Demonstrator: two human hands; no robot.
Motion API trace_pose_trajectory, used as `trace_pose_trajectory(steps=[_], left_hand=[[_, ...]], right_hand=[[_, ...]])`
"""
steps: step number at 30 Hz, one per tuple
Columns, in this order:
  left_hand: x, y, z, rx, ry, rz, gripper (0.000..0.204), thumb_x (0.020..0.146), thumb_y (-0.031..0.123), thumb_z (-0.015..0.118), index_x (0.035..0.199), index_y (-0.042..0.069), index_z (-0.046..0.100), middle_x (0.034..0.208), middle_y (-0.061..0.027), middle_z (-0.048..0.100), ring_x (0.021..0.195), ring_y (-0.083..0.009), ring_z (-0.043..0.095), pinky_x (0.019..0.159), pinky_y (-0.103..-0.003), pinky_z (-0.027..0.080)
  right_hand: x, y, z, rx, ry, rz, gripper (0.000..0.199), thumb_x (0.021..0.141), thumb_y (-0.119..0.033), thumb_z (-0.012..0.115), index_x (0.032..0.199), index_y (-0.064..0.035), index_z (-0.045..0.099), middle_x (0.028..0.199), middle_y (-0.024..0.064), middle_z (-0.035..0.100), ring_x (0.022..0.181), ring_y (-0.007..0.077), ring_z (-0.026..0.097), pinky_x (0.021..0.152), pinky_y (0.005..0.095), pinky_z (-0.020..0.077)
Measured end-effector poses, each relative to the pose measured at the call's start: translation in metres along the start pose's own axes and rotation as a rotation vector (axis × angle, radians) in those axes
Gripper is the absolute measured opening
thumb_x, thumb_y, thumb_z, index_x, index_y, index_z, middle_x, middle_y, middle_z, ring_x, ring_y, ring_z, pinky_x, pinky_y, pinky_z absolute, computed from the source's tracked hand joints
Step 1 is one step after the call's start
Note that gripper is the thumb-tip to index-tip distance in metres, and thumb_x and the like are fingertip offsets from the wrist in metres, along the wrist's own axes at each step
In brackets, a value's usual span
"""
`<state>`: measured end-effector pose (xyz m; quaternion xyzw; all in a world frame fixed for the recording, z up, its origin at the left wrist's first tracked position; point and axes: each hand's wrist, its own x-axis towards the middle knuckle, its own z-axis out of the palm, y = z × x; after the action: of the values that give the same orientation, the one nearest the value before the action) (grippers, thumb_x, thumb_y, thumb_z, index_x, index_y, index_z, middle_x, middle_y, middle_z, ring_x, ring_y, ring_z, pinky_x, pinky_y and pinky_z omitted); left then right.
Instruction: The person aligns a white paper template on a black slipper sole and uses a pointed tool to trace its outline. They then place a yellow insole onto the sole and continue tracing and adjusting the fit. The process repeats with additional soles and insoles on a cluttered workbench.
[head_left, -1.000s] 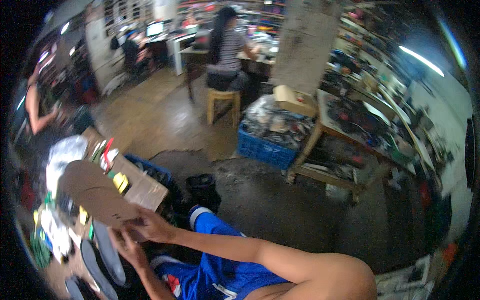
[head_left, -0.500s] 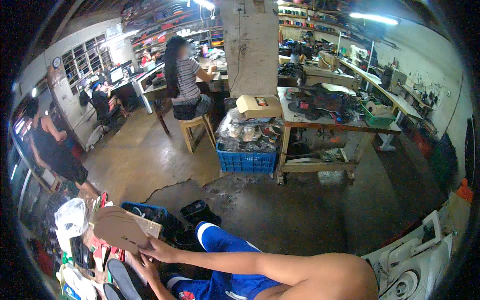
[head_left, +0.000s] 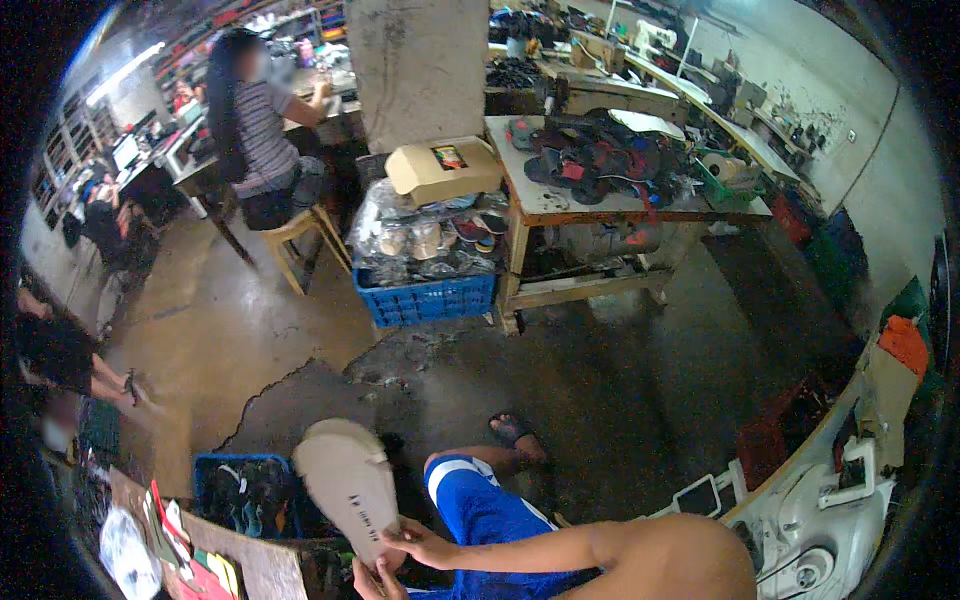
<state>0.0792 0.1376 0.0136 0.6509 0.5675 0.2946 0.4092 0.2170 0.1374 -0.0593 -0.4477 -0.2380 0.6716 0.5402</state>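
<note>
A tan, sole-shaped cardboard pattern (head_left: 345,480) with dark lettering near its narrow end is held up in front of my blue shorts. My right hand (head_left: 420,546) pinches its lower right edge, thumb and fingers closed on it. Below, at the narrow lower end, my left hand (head_left: 378,582) grips it too; part of that hand is cut off by the picture's lower edge. The wide end points up and away, over the dark floor beside a blue crate (head_left: 203,495) holding dark footwear.
At lower left, a wooden bench (head_left: 265,565) carries red and green pieces and a clear plastic bag (head_left: 130,560). A white sewing machine (head_left: 820,540) stands at right. Ahead are a stuffed blue crate (head_left: 425,300), a table (head_left: 515,180) with dark footwear, and a seated person (head_left: 265,150).
The cardboard pattern has moved right, from over the bench to in front of my knees, and turned more upright. Both hands moved with it. The view has swung right and down.
</note>
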Motion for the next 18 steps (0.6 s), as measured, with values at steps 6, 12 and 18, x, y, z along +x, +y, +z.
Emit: trace_pose_trajectory(steps=[6, 12, 18], left_hand=[[0.127, 0.169, 0.099, 0.156, -0.794, 0.336, 0.042, 0.101, 0.017, 0.062, 0.135, -0.007, 0.057, 0.124, -0.022, 0.067, 0.114, -0.0287, 0.066, 0.103, -0.037, 0.051], [0.181, 0.432, 0.405, -0.14, -1.085, 0.42, 0.025, 0.102, 0.027, 0.06, 0.112, 0.004, 0.062, 0.103, -0.0056, 0.064, 0.098, -0.0197, 0.061, 0.09, -0.034, 0.05], [0.133, 0.683, 0.736, -0.22, -0.988, 1.286, 0.023, 0.098, 0.013, 0.064, 0.12, 0.009, 0.068, 0.101, -0.0104, 0.072, 0.086, -0.0223, 0.068, 0.076, -0.036, 0.055]], right_hand=[[-0.042, -0.041, -0.115, 0.738, 0.338, -0.318, 0.047, 0.11, -0.045, 0.052, 0.135, -0.0055, 0.057, 0.113, 0.0097, 0.067, 0.107, 0.0179, 0.065, 0.097, 0.0367, 0.0542], [-0.081, -0.057, -0.191, 0.525, 0.582, -0.097, 0.052, 0.113, -0.048, 0.04, 0.133, -0.0034, 0.059, 0.113, 0.0117, 0.068, 0.097, 0.0189, 0.068, 0.09, 0.0354, 0.0571], [-0.076, -0.092, -0.258, 0.594, 0.892, -0.176, 0.051, 0.113, -0.047, 0.042, 0.133, -0.0026, 0.059, 0.117, 0.0123, 0.068, 0.101, 0.0204, 0.067, 0.093, 0.0355, 0.0559]])
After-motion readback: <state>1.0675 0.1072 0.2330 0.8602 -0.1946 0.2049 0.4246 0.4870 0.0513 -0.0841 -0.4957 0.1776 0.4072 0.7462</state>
